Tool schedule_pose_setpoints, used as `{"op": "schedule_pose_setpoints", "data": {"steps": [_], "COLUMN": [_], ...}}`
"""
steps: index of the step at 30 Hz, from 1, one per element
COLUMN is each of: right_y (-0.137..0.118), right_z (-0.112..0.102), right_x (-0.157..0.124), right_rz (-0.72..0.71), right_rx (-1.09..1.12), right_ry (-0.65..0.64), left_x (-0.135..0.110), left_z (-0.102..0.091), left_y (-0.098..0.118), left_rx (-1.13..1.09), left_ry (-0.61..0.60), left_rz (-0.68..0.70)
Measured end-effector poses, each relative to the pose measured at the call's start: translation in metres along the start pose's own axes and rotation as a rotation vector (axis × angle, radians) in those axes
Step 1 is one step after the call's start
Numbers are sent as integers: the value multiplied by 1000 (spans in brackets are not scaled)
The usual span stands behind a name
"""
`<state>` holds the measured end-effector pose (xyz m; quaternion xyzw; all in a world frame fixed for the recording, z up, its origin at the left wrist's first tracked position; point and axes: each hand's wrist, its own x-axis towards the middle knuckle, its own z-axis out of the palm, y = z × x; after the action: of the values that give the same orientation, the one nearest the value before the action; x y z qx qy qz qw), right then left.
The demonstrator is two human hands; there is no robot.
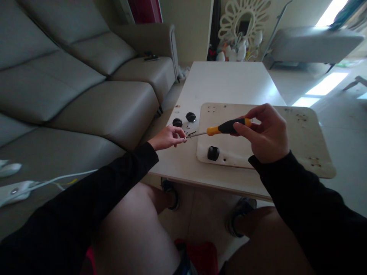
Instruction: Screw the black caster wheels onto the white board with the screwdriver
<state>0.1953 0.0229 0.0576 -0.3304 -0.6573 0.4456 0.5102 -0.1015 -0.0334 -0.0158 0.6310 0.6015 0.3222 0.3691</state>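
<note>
My right hand (268, 133) grips a screwdriver (228, 127) by its black and yellow handle, its metal shaft pointing left. At the shaft's tip, the thumb and fingers of my left hand (170, 137) pinch a tiny dark screw (185, 139), mostly covered by the fingertips. Just behind that hand, several loose dark screws (190, 133) lie on the white table (226, 80). Two black caster wheels (190, 117) rest there too. A third black caster (213, 153) sits on the near left corner of a pale board (229, 149) with rounded corners, beneath the screwdriver.
The board shows groups of small holes (314, 161) at its corners and overhangs the table on the right. A grey sofa (114, 99) runs along the left, with a white power strip (17, 192) and cable on it. A red object (202, 258) is on the floor between my legs.
</note>
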Motion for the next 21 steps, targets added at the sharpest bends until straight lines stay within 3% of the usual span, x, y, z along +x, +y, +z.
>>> {"op": "schedule_pose_setpoints", "data": {"steps": [21], "right_y": [-1], "right_z": [2], "right_x": [0], "right_rz": [1], "right_rx": [19], "right_ry": [15], "left_x": [1], "left_z": [1], "left_y": [-2], "left_rx": [-10], "left_ry": [3], "left_rz": [13]}}
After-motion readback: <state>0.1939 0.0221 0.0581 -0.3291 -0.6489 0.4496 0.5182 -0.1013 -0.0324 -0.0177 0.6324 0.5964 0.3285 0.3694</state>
